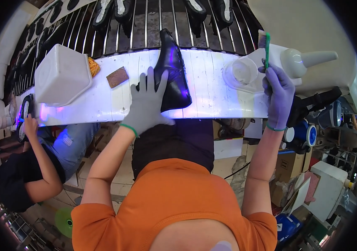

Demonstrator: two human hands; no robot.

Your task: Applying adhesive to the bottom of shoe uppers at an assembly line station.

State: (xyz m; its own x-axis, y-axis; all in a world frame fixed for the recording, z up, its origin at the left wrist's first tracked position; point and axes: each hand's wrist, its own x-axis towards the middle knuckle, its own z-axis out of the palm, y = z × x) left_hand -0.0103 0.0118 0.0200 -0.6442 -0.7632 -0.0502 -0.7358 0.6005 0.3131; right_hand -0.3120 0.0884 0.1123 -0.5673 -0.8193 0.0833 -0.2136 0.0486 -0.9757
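A black leather ankle boot (173,77) lies on the white bench (212,109) in front of me, its toe pointing away. My left hand (147,100), in a pale glove with a green cuff, rests against the boot's left side with the fingers spread. My right hand (279,90), gloved too, is raised at the bench's right side. Its fingers pinch the green handle of a small brush (267,50), bristles upward and facing left. Near that hand stand a round, clear-walled tub (233,76) with whitish contents and a white bottle with a long spout (293,62).
At the bench's left are a white square container (55,77), a crumpled orange-yellow piece (94,67) and a brown block (117,78). Beyond the bench runs a metal roller rack (147,31) carrying black shoes (103,14). A co-worker (36,175) at far left handles a shoe.
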